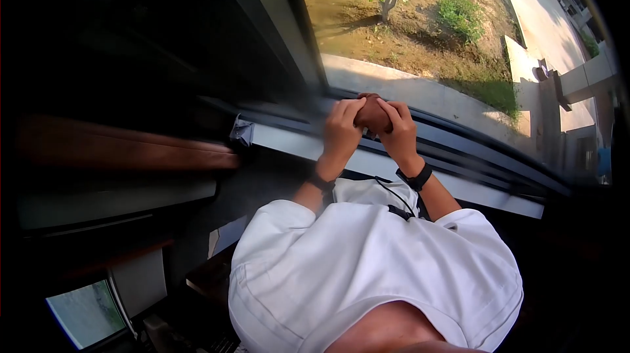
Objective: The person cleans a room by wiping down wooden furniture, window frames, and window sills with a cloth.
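In the head view, the left hand (342, 122) and the right hand (400, 131) close around a crumpled brown bundle (373, 117) — fingers curled over it from either side, pressing it between them. The bundle sits over the window track (453, 145), just beyond the pale ledge (289, 145); whether it touches the track cannot be told. It appears well gathered, but is not set down — how much handling remains is unclear. A small grey item (242, 131) lies at the ledge's left end, well apart from both hands.

White shirt (387, 261), black wristbands (419, 177)
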A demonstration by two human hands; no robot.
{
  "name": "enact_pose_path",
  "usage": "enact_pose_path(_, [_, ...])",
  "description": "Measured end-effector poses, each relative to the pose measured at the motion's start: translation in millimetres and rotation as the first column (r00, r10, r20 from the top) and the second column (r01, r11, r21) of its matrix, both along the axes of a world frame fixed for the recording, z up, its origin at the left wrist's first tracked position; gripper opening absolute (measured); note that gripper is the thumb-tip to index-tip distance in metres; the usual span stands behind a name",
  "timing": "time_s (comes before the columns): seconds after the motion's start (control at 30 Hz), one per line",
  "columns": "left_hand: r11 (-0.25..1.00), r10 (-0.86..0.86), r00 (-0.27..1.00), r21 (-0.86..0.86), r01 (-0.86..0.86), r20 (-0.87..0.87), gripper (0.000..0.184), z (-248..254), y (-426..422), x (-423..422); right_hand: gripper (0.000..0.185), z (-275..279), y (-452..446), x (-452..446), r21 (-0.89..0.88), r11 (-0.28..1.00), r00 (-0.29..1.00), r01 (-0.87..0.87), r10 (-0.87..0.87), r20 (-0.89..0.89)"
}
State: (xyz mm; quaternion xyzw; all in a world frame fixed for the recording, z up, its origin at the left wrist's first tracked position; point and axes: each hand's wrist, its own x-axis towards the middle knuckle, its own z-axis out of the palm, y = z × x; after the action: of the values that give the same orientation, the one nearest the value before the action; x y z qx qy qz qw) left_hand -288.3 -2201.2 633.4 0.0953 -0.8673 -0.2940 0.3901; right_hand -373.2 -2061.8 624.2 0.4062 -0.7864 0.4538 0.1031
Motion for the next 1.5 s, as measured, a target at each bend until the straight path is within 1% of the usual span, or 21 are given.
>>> enact_pose_path(0.1, [0.996,0.070,0.989,-0.046,-0.077,-0.127,0.056,38,-22,27,0.068,29,-36,13,-0.124,0.987,0.994,-0.107,0.104,-0.030])
enact_pose_path(0.2, [0.971,0.173,0.940,-0.107,-0.212,-0.296,0.053,70,-42,49,0.068,59,-77,27,-0.258,0.941,0.973,-0.219,0.193,-0.124])
enact_pose_path(0.23, [0.961,0.190,0.933,-0.138,-0.241,-0.305,0.055,73,-52,57,0.068,62,-91,30,-0.273,0.932,0.969,-0.237,0.208,-0.131])
enact_pose_path(0.3, [0.958,0.233,0.931,-0.096,-0.269,-0.281,0.057,63,-73,62,0.068,63,-117,38,-0.301,0.915,0.961,-0.271,0.237,-0.144])
enact_pose_path(0.33, [0.956,0.254,0.929,-0.075,-0.283,-0.269,0.058,55,-82,66,0.067,56,-123,42,-0.299,0.921,0.964,-0.251,0.209,-0.164])
enact_pose_path(0.4, [0.970,0.216,0.949,-0.065,-0.236,-0.228,0.059,36,-98,72,0.067,30,-138,45,-0.307,0.928,0.966,-0.209,0.147,-0.215])
enact_pose_path(0.43, [0.976,0.199,0.960,-0.051,-0.213,-0.198,0.060,27,-101,72,0.065,20,-143,48,-0.347,0.915,0.967,-0.207,0.138,-0.214])
enact_pose_path(0.5, [0.984,0.170,0.973,-0.027,-0.177,-0.155,0.063,17,-103,73,0.064,7,-144,50,-0.357,0.915,0.966,-0.188,0.107,-0.234])
enact_pose_path(0.57, [0.984,0.129,0.979,-0.102,-0.147,-0.158,0.063,17,-112,74,0.063,1,-146,47,-0.356,0.915,0.961,-0.187,0.097,-0.258])
enact_pose_path(0.6, [0.982,0.108,0.981,-0.138,-0.131,-0.158,0.063,21,-116,74,0.062,6,-148,46,-0.376,0.908,0.961,-0.185,0.087,-0.263])
enact_pose_path(0.67, [0.989,0.025,0.972,-0.136,-0.058,-0.233,0.063,42,-126,70,0.061,29,-153,46,-0.415,0.891,0.958,-0.184,0.068,-0.278])
enact_pose_path(0.7, [0.991,-0.015,0.964,-0.135,-0.023,-0.267,0.063,56,-128,67,0.061,39,-157,42,-0.420,0.891,0.940,-0.174,0.023,-0.341])
enact_pose_path(0.8, [0.986,-0.068,0.905,-0.164,-0.002,-0.419,0.061,115,-126,57,0.060,97,-165,38,-0.492,0.852,0.906,-0.180,-0.052,-0.420])
enact_pose_path(0.87, [0.982,-0.089,0.873,-0.191,-0.005,-0.480,0.061,146,-128,50,0.062,133,-168,32,-0.507,0.839,0.880,-0.197,-0.076,-0.468])
enact_pose_path(1.0, [0.983,-0.102,0.839,-0.186,0.001,-0.534,0.060,150,-131,44,0.063,145,-169,31,-0.510,0.836,0.872,-0.201,-0.085,-0.483])
enact_pose_path(1.03, [0.984,-0.100,0.844,-0.178,0.005,-0.527,0.059,146,-131,44,0.064,139,-168,32,-0.491,0.854,0.867,-0.172,-0.105,-0.487])
enact_pose_path(1.1, [0.986,-0.096,0.853,-0.163,0.013,-0.514,0.059,126,-131,47,0.063,118,-164,33,-0.460,0.872,0.881,-0.165,-0.079,-0.466])
enact_pose_path(1.2, [0.991,-0.097,0.889,-0.130,0.043,-0.447,0.059,91,-132,51,0.064,78,-159,34,-0.428,0.889,0.908,-0.164,-0.034,-0.419])
enact_pose_path(1.27, [0.986,-0.111,0.915,-0.156,0.053,-0.388,0.060,80,-134,56,0.064,58,-157,37,-0.411,0.896,0.915,-0.168,-0.014,-0.404])
enact_pose_path(1.4, [0.976,-0.143,0.944,-0.203,0.084,-0.298,0.063,99,-139,64,0.063,66,-161,45,-0.449,0.883,0.938,-0.137,-0.030,-0.345])
enact_pose_path(1.5, [0.973,-0.147,0.942,-0.213,0.084,-0.301,0.065,118,-140,63,0.062,89,-164,44,-0.464,0.876,0.933,-0.135,-0.045,-0.356])
